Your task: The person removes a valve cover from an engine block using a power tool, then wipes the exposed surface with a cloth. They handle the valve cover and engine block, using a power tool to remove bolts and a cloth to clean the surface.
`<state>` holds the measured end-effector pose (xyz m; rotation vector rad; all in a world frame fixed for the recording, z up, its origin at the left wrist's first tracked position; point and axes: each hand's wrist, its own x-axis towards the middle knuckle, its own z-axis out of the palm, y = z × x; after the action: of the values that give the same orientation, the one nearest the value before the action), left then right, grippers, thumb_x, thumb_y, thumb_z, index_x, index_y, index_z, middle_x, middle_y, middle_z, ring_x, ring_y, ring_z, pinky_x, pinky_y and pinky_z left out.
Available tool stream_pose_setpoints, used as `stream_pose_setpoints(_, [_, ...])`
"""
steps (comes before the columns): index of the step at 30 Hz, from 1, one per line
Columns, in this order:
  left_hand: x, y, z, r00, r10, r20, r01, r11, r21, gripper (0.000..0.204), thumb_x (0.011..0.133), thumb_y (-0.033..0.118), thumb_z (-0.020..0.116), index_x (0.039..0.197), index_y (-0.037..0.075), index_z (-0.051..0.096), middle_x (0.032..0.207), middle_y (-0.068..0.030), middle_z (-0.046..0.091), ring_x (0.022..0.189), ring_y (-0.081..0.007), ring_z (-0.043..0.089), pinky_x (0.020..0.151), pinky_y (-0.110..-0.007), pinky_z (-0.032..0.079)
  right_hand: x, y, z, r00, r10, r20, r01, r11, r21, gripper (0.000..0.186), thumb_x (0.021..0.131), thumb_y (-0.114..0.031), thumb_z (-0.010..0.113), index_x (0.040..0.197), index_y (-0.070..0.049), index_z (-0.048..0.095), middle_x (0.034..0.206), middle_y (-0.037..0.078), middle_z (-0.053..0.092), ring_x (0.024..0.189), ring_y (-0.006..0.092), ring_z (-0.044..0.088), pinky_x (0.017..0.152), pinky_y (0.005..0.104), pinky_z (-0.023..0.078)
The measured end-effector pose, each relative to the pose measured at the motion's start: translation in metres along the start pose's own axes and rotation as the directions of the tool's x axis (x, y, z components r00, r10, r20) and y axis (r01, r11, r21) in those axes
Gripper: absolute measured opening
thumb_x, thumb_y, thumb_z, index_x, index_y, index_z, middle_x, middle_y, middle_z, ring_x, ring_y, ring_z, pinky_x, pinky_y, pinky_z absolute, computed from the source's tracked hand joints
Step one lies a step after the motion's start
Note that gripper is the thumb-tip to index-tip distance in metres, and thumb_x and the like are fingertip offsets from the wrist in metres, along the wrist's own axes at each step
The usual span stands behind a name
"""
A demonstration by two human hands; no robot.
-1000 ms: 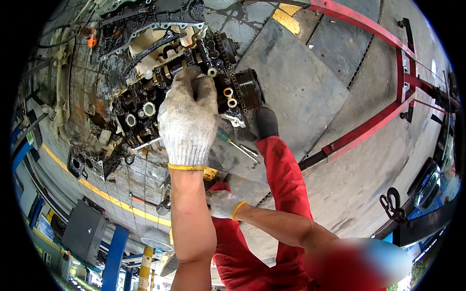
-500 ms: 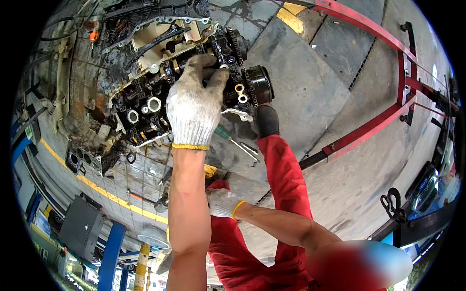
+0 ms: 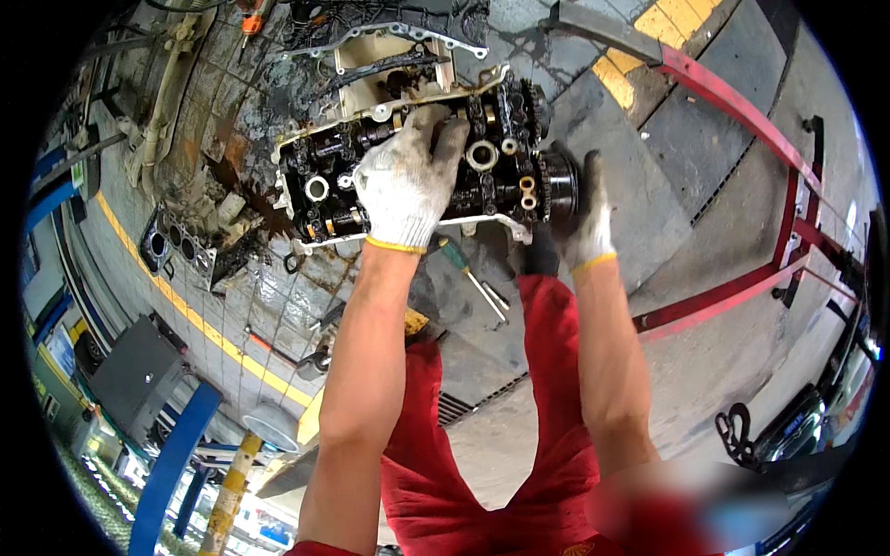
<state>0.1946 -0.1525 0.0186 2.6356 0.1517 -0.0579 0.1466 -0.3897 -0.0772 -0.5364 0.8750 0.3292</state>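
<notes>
White gloves cover both hands. The left hand [image 3: 405, 185] lies flat with fingers spread on top of the dirty black engine head [image 3: 417, 167], which sits on the oily floor [image 3: 649, 185]. The right hand [image 3: 587, 218] is open too, pressing the round gear [image 3: 559, 185] at its end. A screwdriver [image 3: 468, 278] lies just below the left hand.

— Where is free room being left around the cylinder head [image 3: 408, 176]?

— Bare concrete floor [image 3: 649, 139] is being left open to its right and below. (The red steel frame [image 3: 742, 111] is closing that side further out.)

— What is standing in the way?

— The far side is being blocked by an oily cover [image 3: 389, 46]; hand tools [image 3: 477, 283] are lying just beneath, and a dark engine part [image 3: 171, 246] is being kept at the left.
</notes>
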Motion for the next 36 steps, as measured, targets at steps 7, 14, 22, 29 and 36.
stream_pose_setpoints(7, [-0.011, 0.004, -0.036, 0.982, 0.001, 0.187, 0.049, 0.964, -0.262, 0.033, 0.101, 0.03, 0.07, 0.127, 0.01, 0.072, 0.118, -0.0142, 0.077, 0.105, -0.0356, 0.074, 0.088, -0.041, 0.06, -0.029, 0.009, 0.012, 0.997, 0.048, 0.067, -0.053, 0.996, 0.076, 0.064, 0.112, -0.057, 0.038, 0.141, -0.005, 0.062, 0.137, 0.015, 0.069, 0.126, 0.0352, 0.064, 0.113, 0.0535, 0.048])
stream_pose_setpoints(14, [-0.065, -0.086, -0.063, 0.907, 0.12, -0.404, -0.152, 0.987, -0.048, 0.046, 0.096, 0.013, 0.077, 0.137, 0.005, 0.056, 0.13, -0.0174, 0.07, 0.106, -0.0279, 0.073, 0.09, -0.04, 0.062, -0.013, 0.007, -0.006, 0.968, -0.083, 0.237, 0.144, 0.957, -0.254, 0.04, 0.11, -0.031, 0.041, 0.136, -0.008, 0.062, 0.131, 0.013, 0.07, 0.12, 0.0327, 0.068, 0.102, 0.0518, 0.059])
stream_pose_setpoints(22, [-0.075, -0.161, -0.066, 0.83, -0.539, -0.143, 0.538, 0.841, -0.055, 0.06, 0.113, 0.048, 0.04, 0.148, 0.001, 0.055, 0.143, -0.0274, 0.062, 0.13, -0.0462, 0.06, 0.111, -0.048, 0.047, -0.013, 0.009, -0.01, 0.979, 0.119, 0.165, -0.126, 0.991, 0.033, 0.045, 0.111, -0.042, 0.046, 0.136, -0.01, 0.066, 0.13, 0.011, 0.073, 0.119, 0.0323, 0.069, 0.106, 0.0505, 0.056])
stream_pose_setpoints(29, [-0.068, -0.17, -0.061, 0.768, -0.601, -0.221, 0.607, 0.793, -0.047, 0.062, 0.113, 0.051, 0.038, 0.132, 0.0, 0.067, 0.118, -0.0289, 0.073, 0.112, -0.0485, 0.069, 0.099, -0.052, 0.052, -0.021, -0.006, 0.023, 0.954, 0.301, 0.008, -0.299, 0.944, 0.137, 0.058, 0.108, -0.06, 0.046, 0.129, -0.011, 0.07, 0.128, 0.012, 0.073, 0.121, 0.0337, 0.067, 0.107, 0.0559, 0.052])
stream_pose_setpoints(36, [-0.05, -0.184, -0.066, 0.678, -0.731, -0.078, 0.721, 0.682, -0.125, 0.079, 0.107, 0.065, 0.041, 0.142, -0.003, 0.061, 0.135, -0.0318, 0.066, 0.126, -0.047, 0.062, 0.107, -0.047, 0.048, -0.012, -0.021, 0.048, 0.885, 0.464, -0.032, -0.463, 0.886, 0.04, 0.055, 0.108, -0.054, 0.047, 0.127, -0.009, 0.071, 0.122, 0.013, 0.076, 0.109, 0.0343, 0.072, 0.099, 0.0525, 0.057])
